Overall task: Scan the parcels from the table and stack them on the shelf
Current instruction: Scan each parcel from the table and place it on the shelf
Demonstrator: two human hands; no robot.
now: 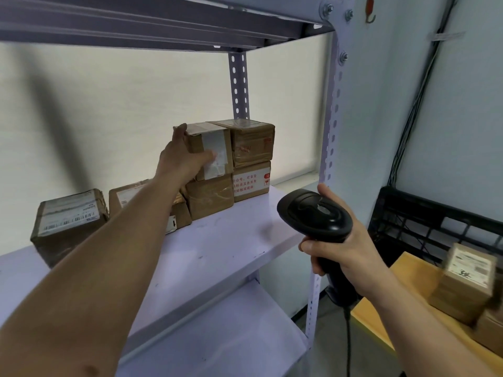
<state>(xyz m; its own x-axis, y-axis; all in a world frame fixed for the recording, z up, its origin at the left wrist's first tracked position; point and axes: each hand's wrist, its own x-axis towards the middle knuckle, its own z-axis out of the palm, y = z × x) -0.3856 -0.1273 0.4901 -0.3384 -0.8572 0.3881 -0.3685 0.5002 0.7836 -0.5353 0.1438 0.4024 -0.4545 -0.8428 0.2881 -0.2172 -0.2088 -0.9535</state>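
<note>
On the smooth pale-lilac metal shelf [231,240], the left hand [181,159] clasps a boxy brown cardboard parcel with glossy tape [211,151], which sits atop another box. The right hand [343,251] wraps round the handle of a rounded black plastic scanner [315,213]. Farther right, a blurred labelled cardboard parcel [465,281] sits on the yellow desk [381,317].

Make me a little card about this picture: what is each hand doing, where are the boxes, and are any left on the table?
Left hand: grips the top parcel, which sits on a lower parcel on the shelf
Right hand: holds the black scanner by its handle
Neighbour stack: two parcels high, right beside the gripped one
More parcels: further left, partly hidden by the arm
Table: at least two blurred parcels on it
Behind table: black crate
</note>
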